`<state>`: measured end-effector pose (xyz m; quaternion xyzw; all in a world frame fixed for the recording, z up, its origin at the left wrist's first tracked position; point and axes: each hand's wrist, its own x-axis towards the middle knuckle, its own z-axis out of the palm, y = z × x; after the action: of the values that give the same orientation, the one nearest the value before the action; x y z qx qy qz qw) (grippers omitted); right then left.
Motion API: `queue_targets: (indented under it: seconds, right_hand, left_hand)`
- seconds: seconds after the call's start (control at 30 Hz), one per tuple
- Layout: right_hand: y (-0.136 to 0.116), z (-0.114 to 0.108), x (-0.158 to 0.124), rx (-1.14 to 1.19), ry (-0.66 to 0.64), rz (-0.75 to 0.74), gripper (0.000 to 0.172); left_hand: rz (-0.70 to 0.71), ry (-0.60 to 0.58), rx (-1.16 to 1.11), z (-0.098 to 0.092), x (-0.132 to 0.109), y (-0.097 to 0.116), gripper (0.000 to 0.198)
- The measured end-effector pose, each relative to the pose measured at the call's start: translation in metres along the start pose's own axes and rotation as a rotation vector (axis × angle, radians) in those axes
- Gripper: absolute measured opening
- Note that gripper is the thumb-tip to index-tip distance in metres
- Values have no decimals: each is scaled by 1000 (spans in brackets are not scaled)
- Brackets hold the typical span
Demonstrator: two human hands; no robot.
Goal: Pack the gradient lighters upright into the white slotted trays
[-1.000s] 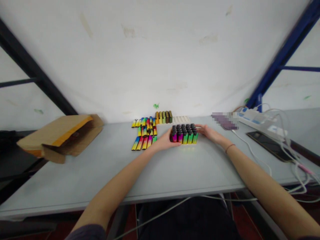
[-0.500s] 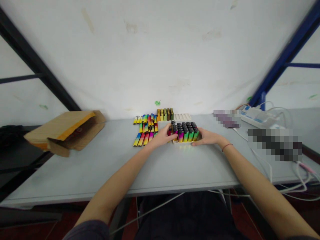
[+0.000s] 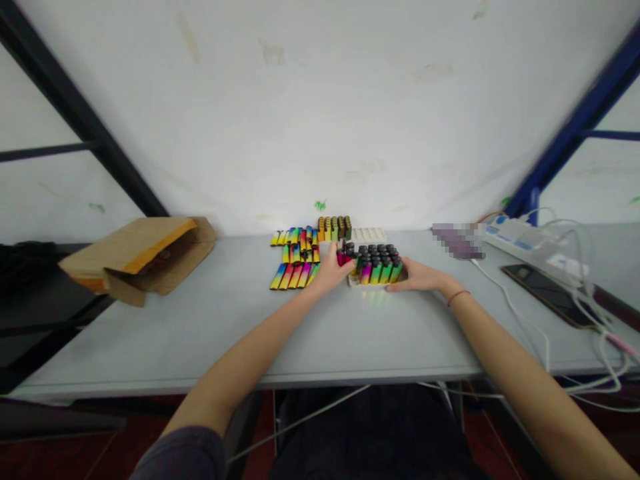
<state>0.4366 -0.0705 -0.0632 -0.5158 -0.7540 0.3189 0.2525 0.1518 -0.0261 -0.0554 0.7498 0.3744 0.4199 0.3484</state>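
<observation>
Upright lighters (image 3: 381, 267) with black tops and rainbow bodies stand in rows in a white tray (image 3: 354, 281) on the table. My left hand (image 3: 330, 271) is closed around several lighters (image 3: 347, 254) at the tray's left end, a gap parting them from the other rows. Their lower ends are partly hidden by my fingers. My right hand (image 3: 419, 275) rests against the tray's right end, the thumb along its front edge and the other fingers behind, gripping it. Left of my left hand, more rainbow lighters (image 3: 293, 275) lie flat in rows.
Behind stand yellow-to-dark-green lighters (image 3: 334, 229) in a block, beside a white holed tray (image 3: 369, 235). An open cardboard box (image 3: 135, 257) lies at left. A phone (image 3: 550, 293), white cables and a power strip (image 3: 530, 247) occupy the right side.
My left hand has drawn the lighters it holds slightly away from the rest, opening a gap in the tray. My right hand stays at the tray's right end. The view has shifted slightly.
</observation>
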Motion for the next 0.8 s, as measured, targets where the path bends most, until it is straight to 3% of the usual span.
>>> queue_targets:
  seconds: [0.27,0.8]
  right_hand:
    - [4,-1,0,15,9,-6,100]
    - [4,0,1,-22,-20,-16,98]
  left_hand:
    - [3,-98,93,-2,-5,3,21]
    - [57,70,82,6,-7,5,25]
